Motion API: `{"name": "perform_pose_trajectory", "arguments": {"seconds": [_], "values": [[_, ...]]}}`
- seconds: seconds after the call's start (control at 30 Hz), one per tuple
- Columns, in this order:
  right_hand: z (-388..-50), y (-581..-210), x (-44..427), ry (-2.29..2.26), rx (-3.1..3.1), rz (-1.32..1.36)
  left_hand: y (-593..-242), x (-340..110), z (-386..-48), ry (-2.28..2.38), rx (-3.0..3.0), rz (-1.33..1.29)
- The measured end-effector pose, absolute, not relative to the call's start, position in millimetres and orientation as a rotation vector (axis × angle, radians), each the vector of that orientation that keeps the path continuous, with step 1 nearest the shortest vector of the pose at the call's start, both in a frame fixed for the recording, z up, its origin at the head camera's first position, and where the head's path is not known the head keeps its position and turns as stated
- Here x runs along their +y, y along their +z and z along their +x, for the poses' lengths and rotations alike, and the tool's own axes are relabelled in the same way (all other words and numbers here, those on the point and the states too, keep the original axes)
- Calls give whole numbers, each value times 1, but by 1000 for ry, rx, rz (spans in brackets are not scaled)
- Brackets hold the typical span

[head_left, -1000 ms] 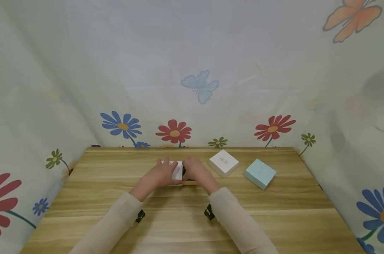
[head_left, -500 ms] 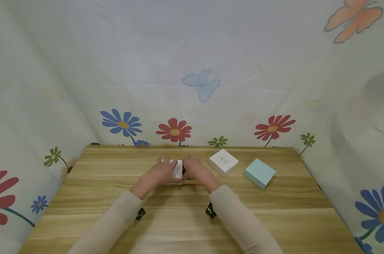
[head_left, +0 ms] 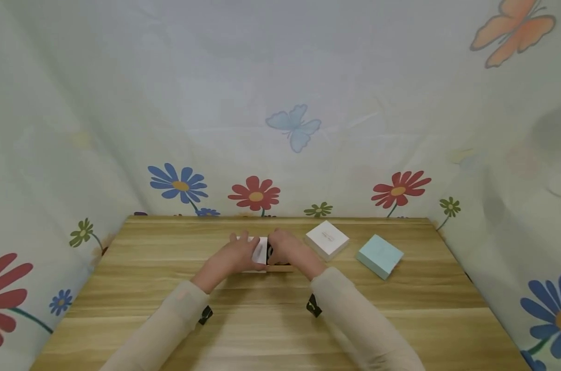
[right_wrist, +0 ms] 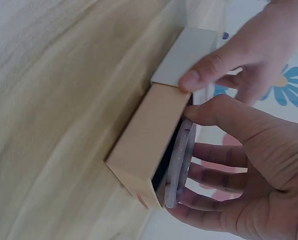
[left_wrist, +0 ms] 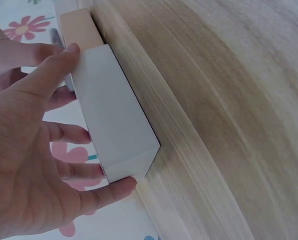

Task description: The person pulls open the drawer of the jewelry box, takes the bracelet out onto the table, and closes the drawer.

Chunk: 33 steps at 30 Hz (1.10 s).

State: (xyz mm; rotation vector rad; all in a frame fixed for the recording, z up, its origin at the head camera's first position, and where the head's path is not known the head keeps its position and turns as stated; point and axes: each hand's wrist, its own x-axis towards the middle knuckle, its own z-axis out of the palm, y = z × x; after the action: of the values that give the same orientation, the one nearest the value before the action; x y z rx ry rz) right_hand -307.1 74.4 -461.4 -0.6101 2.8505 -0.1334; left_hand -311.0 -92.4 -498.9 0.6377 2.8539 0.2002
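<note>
Right wrist, unlike head, clearly shows right hand (right_wrist: 261,175) holding translucent round item (right_wrist: 180,166); left hand (left_wrist: 28,165) grips white cover (left_wrist: 116,112).

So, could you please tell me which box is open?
The leftmost box in the head view: its tan tray juts from a white cover; the white box and pale-blue box look closed.

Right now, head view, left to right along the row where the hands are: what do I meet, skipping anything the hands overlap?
Left hand → right hand → white box with print on top → light blue box.
</note>
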Motion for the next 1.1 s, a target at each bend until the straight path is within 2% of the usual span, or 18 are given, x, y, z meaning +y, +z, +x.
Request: {"name": "perform_pose_trajectory", "arguments": {"seconds": [0.6, 1.1], "values": [[-293, -439, 101, -302, 2846, -593, -496, -95, -307, 223, 2841, 591], [-286, -445, 133, -419, 2884, -504, -491, -91, -307, 246, 2826, 537]]}}
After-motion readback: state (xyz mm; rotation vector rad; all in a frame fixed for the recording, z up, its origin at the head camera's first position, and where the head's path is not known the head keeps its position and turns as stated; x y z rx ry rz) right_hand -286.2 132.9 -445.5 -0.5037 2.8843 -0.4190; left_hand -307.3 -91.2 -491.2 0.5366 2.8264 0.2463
